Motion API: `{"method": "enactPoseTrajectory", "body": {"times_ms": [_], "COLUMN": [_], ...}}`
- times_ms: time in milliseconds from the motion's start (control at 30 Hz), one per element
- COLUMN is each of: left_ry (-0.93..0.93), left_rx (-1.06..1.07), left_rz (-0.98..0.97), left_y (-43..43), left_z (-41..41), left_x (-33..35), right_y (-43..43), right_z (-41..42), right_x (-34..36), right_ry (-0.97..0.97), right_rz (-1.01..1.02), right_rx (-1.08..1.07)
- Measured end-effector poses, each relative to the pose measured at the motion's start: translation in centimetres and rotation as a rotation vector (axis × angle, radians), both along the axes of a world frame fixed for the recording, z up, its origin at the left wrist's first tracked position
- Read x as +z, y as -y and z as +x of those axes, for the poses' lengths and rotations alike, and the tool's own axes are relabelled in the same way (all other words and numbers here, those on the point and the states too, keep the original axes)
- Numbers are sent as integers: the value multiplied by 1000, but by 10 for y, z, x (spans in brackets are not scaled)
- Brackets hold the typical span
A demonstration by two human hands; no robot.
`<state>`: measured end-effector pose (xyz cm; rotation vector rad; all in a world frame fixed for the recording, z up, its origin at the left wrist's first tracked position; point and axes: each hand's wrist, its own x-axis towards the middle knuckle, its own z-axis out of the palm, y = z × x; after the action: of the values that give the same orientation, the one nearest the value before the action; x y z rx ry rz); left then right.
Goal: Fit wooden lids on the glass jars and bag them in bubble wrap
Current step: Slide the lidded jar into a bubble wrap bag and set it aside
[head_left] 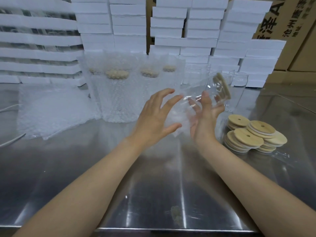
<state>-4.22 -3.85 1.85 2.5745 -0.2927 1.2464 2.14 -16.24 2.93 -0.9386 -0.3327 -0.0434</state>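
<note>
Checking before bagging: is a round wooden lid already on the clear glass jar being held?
Yes, the round wooden lid sits on the tilted clear glass jar in the right hand.

Your steel table (pixel 153 185), surface reflective. Far left: flat pile of bubble-wrap bags (pixel 51 112), a white cable (pixel 10 142) beside it at the edge. Back centre: bagged jars (pixel 116 93) standing upright in a row. Back right: bare glass jars (pixel 239 79), upright. Right: wooden lids (pixel 248 134) in short, leaning stacks. White foam boxes (pixel 253 65) behind, possibly resting on the table.
</note>
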Motion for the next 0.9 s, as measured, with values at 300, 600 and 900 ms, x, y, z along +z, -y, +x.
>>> {"method": "enactPoseTrajectory", "body": {"times_ms": [300,600,900], "left_ry": [112,-17,-23], "left_rx": [82,92,167], "left_rz": [182,6,-115], "left_y": [-6,-2,3], "left_z": [-2,-4,-6], "left_x": [4,11,4], "right_y": [-10,-4,3], "right_z": [-9,7,5], "right_x": [-8,-2,10], "right_ry": [1,-117,7], "right_rz": [-192,-124,-59], "right_rx": [105,-11,18]}}
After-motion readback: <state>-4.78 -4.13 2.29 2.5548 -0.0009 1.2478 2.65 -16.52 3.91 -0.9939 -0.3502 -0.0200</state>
